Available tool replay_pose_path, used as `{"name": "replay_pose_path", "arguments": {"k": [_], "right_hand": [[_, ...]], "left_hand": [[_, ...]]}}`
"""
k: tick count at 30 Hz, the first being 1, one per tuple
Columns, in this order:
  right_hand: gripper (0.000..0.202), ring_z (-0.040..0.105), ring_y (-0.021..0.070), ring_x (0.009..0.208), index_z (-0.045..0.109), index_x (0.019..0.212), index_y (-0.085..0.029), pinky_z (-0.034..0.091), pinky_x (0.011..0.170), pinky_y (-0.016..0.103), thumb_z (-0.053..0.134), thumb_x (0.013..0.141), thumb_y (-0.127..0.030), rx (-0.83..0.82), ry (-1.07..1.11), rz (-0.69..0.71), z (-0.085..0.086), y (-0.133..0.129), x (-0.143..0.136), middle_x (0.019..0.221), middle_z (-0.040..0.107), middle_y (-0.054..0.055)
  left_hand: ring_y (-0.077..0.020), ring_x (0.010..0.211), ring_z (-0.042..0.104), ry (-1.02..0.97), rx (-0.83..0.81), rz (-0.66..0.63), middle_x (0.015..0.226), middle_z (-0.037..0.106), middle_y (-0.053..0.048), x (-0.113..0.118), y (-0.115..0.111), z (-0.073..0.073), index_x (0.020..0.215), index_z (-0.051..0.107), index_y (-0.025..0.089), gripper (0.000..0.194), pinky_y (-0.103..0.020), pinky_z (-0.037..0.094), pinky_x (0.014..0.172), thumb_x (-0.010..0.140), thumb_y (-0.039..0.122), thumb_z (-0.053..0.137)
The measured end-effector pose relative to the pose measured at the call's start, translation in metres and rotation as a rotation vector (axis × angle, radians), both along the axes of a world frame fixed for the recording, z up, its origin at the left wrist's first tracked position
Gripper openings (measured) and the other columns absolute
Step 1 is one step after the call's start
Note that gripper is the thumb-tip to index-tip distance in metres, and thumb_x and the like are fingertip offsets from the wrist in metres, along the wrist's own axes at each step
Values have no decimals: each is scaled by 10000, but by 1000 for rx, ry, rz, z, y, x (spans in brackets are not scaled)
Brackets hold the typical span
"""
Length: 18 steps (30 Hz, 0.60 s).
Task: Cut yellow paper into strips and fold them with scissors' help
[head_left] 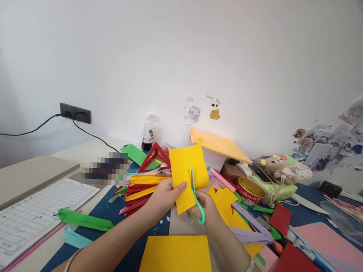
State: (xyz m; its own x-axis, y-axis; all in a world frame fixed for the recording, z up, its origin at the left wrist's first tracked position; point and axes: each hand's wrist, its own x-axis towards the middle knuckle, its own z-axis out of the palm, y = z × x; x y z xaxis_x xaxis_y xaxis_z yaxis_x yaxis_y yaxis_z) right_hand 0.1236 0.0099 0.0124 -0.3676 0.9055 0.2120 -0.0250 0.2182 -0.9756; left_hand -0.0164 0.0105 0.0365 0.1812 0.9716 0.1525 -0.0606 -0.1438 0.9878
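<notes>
My left hand [165,197] pinches a yellow sheet of paper [183,162] near its lower left, thumb on the front face. A slit runs up into the sheet from its lower edge. My right hand [206,210] is closed round the mint-green handles of a pair of scissors [200,208]. Their blades lie along the slit, one of them showing in front of the paper, and the cut right part curls outward. Below the hands lies another yellow sheet [176,257]. Part of my right fingers is hidden behind the paper and handle.
Red and yellow paper strips [142,193] are heaped left of my hands. On the right are yellow offcuts [226,201], a red tin [251,190], a plush bear [279,165] and red sheets [298,268]. A bottle [148,132] stands by the wall. A printed form [34,217] lies left.
</notes>
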Motion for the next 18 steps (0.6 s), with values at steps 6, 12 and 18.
{"name": "replay_pose_path", "arguments": {"k": [6, 12, 18], "right_hand": [[131, 433, 100, 445, 568, 648, -167, 348, 402, 211, 574, 553, -257, -7, -6, -14, -6, 5, -1, 517, 506, -40], [148, 432, 89, 442, 582, 689, -161, 370, 406, 205, 594, 583, -264, 9, -11, -6, -10, 7, 1, 536, 506, -42], [203, 425, 89, 420, 601, 708, -163, 372, 399, 212, 637, 612, -338, 42, -52, -4, -8, 7, 1, 524, 507, -40]], "left_hand": [[-74, 332, 376, 10, 24, -11, 402, 439, 70, 0, 0, 0, 609, 483, 170, 365, -198, 268, 345, 652, 518, 585], [-67, 332, 368, 43, 22, 22, 412, 454, 69, -2, -2, 4, 633, 494, 165, 321, -190, 266, 342, 690, 471, 574], [-74, 345, 401, 36, -1, 34, 439, 482, 52, -3, -2, 3, 632, 508, 161, 316, -192, 292, 351, 687, 461, 591]]}}
